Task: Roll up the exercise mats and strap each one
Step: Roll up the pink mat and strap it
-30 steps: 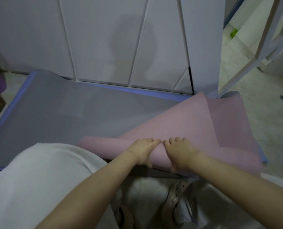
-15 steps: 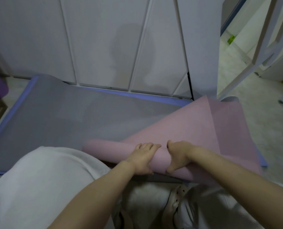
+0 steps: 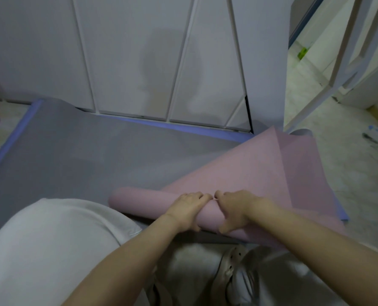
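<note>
Pink mat (image 3: 245,173): near end wound into a tight roll, lying across grey mat (image 3: 91,155) on the floor. Far part loose, lifted toward the right.

Left hand (image 3: 184,209) and right hand (image 3: 238,207) side by side at mid-roll. Fingers curled over the top, thumbs on the near face, grasping the roll.

Judged early: only a few turns made, most of the length left. No strap in view.

Grey mat flat, not yet rolled. Blue edge (image 3: 190,128) showing beneath it; whether a separate mat, cannot tell.

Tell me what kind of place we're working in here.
Probably a room in a home: tall white wardrobe doors, a pink mat over a grey mat on a pale marbled floor, and a doorway at right.
</note>
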